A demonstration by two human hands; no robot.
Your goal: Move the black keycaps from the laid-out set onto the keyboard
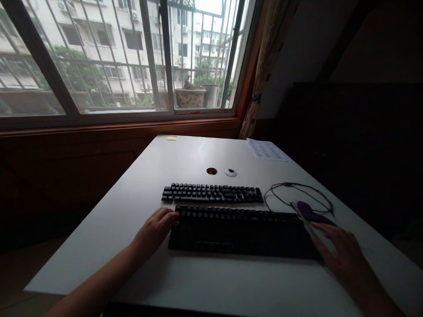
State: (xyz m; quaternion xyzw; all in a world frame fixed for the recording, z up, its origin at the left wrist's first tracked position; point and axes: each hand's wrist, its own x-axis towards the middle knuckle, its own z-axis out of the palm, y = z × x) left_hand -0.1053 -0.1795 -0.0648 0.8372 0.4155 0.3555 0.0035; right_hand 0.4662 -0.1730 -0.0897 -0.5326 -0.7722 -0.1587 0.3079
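Note:
A black keyboard (242, 238) lies on the white table, with keys showing along its far edge and a dark surface nearer me. My left hand (161, 221) grips its left end with bent fingers. Beyond it sits a black block of several rows of keycaps (212, 192). My right hand (339, 246), by the keyboard's right end, holds a slim light-coloured stick-like tool (303, 215); its exact kind is unclear. Just beyond those fingers is a purple item (308, 213), partly hidden. A thin black cable (285, 184) loops behind it.
The white table (136, 189) has a round hole (212, 171) with a ring-shaped cover (230, 172) beside it. Printed paper (267, 151) rests at the far right, a yellow note (172, 138) at the far left. A barred window (124, 55) is beyond.

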